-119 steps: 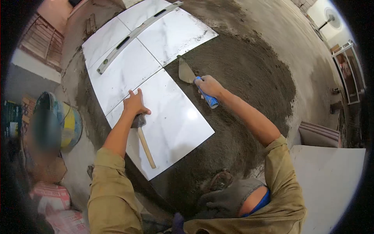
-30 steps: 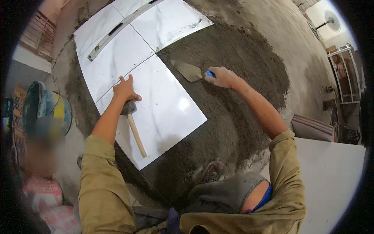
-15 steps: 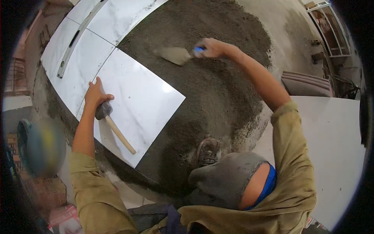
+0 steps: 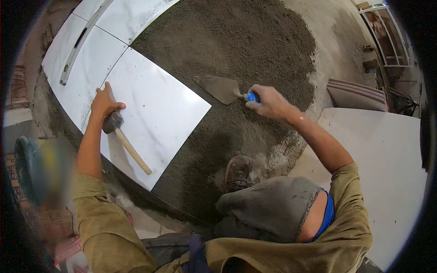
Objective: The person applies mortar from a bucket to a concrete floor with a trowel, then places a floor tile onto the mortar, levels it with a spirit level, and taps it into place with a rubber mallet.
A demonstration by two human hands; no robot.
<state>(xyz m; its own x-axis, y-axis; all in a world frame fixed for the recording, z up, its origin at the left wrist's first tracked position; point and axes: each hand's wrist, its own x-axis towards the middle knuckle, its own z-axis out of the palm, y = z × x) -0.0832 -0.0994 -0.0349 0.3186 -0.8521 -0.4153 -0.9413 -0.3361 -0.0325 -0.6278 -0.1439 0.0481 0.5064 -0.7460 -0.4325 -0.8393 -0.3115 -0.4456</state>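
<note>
My right hand (image 4: pixel 269 101) is wrapped round the blue handle of a trowel (image 4: pixel 221 89). The trowel's flat blade lies over the grey mortar bed (image 4: pixel 255 136), to the right of the nearest tile's edge. My left hand (image 4: pixel 104 103) rests on a white marbled tile (image 4: pixel 152 98), fingers spread, near the joint with the neighbouring tile. Just below that hand, a rubber mallet (image 4: pixel 132 150) lies on the tile, its dark head close to my wrist and its wooden handle pointing toward me.
A spirit level (image 4: pixel 82 45) lies across the tiles at the upper left. My shoe (image 4: pixel 237 172) stands on the mortar. A large white slab (image 4: pixel 373 173) lies at the right. Stacked panels (image 4: pixel 357 94) and a framed window (image 4: pixel 386 34) are at the upper right; a bucket (image 4: pixel 26 166) is at the left.
My right hand and the trowel have moved toward me and to the right across the mortar. My left hand stays on the tile; the view has shifted slightly.
</note>
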